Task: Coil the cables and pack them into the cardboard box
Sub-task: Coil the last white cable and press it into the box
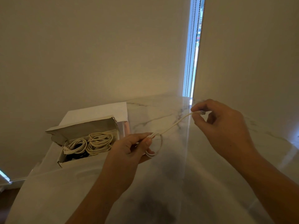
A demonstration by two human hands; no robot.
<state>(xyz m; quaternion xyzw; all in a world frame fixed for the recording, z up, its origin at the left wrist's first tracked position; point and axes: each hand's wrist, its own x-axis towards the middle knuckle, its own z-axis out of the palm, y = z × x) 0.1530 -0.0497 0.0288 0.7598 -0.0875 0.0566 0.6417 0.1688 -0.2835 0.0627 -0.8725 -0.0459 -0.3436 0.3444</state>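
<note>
The cardboard box (84, 126), just left of the left hand (129, 147), holds two coiled cables (88, 143). The left hand grips a white cable (171, 126) bundle; the right hand (223, 125) pinches its plug above the marble table (210, 175).

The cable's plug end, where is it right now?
Head view, right of centre: the plug is pinched by the right hand, above the marble table.
</note>
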